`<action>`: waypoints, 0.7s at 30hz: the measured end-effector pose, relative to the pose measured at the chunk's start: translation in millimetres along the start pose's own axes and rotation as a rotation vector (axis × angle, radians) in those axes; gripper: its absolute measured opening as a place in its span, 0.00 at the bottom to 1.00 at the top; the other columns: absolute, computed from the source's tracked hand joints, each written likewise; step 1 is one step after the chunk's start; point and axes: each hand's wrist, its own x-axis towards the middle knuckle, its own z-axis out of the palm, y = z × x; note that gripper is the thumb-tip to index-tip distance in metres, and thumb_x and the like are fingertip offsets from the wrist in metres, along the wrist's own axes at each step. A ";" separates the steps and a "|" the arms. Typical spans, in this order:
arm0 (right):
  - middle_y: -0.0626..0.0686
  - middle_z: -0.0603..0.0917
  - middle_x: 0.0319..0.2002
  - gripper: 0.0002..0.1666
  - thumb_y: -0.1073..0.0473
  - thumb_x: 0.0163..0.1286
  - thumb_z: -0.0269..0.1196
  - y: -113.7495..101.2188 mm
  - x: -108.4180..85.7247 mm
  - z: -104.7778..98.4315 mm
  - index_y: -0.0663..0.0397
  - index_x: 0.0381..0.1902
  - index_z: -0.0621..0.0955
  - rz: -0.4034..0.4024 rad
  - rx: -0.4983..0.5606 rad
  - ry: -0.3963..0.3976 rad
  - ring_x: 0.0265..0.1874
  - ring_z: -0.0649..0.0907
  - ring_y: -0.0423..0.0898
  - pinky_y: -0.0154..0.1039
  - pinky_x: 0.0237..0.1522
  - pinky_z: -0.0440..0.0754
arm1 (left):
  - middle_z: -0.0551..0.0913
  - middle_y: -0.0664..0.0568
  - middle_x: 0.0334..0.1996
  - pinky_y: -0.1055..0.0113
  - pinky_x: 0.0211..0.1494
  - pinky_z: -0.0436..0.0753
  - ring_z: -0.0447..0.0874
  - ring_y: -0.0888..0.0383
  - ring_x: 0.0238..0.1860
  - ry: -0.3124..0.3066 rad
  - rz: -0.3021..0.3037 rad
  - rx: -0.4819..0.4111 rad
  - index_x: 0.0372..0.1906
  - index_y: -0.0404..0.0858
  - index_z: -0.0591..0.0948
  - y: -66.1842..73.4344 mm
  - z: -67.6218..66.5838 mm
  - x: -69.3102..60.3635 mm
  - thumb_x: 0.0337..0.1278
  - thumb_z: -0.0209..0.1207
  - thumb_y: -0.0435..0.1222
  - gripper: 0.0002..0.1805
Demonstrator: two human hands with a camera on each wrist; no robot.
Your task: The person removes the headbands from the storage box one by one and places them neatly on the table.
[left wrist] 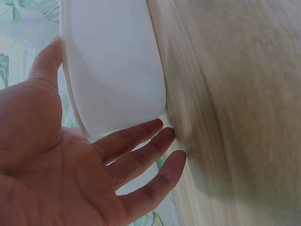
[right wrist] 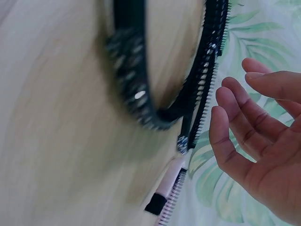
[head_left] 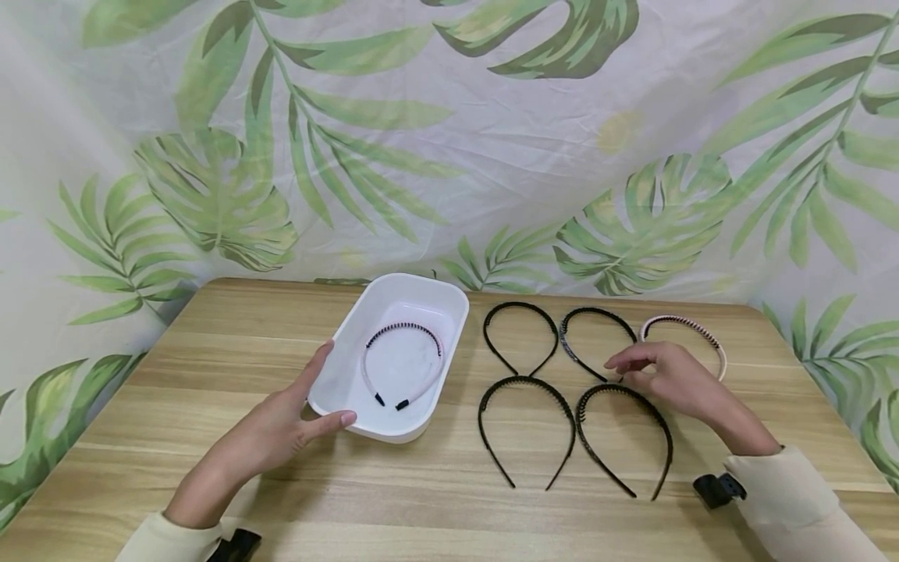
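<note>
My left hand (head_left: 277,429) grips the near-left corner of a white plastic basin (head_left: 335,375), its thumb at the near rim and its index finger along the left side. In the left wrist view the other fingers (left wrist: 136,157) lie against the basin's end wall. A pink headband with dark teeth (head_left: 365,367) lies inside the basin. My right hand (head_left: 674,378) hovers with loosely bent fingers over the near end of a black headband with a glittery side (head_left: 570,351). In the right wrist view nothing shows between the fingers (right wrist: 223,141).
Beside the basin lie a plain black headband (head_left: 520,304), two larger black toothed headbands (head_left: 485,429) (head_left: 667,437) nearer me, and a pink one (head_left: 719,351) at the far right, partly behind my right hand. A leaf-print cloth (head_left: 506,195) hangs behind the wooden table (head_left: 393,499).
</note>
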 end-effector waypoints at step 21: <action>0.56 0.91 0.44 0.14 0.69 0.72 0.66 -44.2 15.9 4.1 0.59 0.53 0.88 -0.041 -0.006 0.064 0.44 0.85 0.47 0.41 0.44 0.86 | 0.68 0.24 0.73 0.32 0.65 0.75 0.78 0.32 0.66 0.003 0.005 0.001 0.87 0.50 0.37 -1.4 -0.2 0.0 0.66 0.65 0.60 0.61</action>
